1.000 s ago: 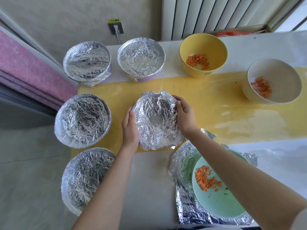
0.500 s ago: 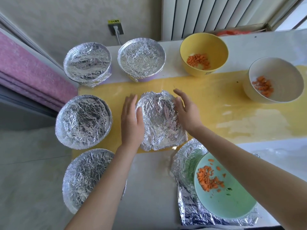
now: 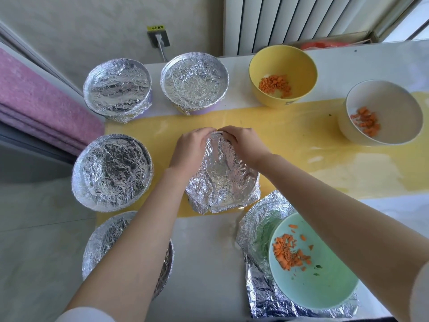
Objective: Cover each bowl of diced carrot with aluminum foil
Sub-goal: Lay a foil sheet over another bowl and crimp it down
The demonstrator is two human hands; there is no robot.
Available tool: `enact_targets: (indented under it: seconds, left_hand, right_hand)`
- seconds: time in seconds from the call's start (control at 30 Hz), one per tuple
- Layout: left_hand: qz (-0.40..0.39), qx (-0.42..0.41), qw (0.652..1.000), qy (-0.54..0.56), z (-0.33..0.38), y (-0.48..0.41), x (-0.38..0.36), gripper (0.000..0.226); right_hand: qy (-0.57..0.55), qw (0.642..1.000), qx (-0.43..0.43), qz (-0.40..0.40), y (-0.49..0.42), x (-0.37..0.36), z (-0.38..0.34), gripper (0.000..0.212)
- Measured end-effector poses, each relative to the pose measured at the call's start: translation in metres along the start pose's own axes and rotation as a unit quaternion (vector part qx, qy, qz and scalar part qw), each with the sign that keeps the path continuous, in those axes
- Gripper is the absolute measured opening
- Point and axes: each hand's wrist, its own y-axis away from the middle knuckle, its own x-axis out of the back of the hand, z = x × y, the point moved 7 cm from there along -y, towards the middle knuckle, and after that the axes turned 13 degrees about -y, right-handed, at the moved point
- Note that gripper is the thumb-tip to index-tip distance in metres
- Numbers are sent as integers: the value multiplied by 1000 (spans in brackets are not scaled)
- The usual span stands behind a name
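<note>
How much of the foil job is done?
Done: four foil-covered bowls on the left. In hand: the left hand and right hand pinch the middle bowl's foil. Left: yellow bowl, white bowl and green bowl, carrot uncovered; green one sits on a foil sheet.

Bright daylight, foil glare, wide-angle edge distortion

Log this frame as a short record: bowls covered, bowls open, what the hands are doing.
Covered: back-left bowl, back-centre bowl, mid-left bowl, front-left bowl
In progress: middle bowl, loosely wrapped in foil
Hands: left hand and right hand grip its far rim
Uncovered: yellow bowl, white bowl, green bowl
Under green bowl: foil sheet
</note>
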Motion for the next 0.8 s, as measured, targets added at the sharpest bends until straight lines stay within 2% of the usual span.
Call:
enact_targets:
  seconds: [0.27, 0.5, 0.6, 0.8]
  left_hand:
    - [17, 36, 999, 9, -4, -2, 2, 27]
    - [-3, 64, 998, 9, -5, 9, 6, 27]
    - [-17, 89, 996, -21, -6, 26, 7, 29]
    - [-41, 218, 974, -37, -6, 70, 10, 50]
  right_hand:
    - [-10, 1000, -26, 13, -3, 0, 3, 24]
    - [12, 999, -33, -37, 2, -4, 0, 36]
    - [-1, 999, -40, 8, 13, 6, -1, 40]
    - [28, 996, -30, 83, 39, 23, 1, 39]
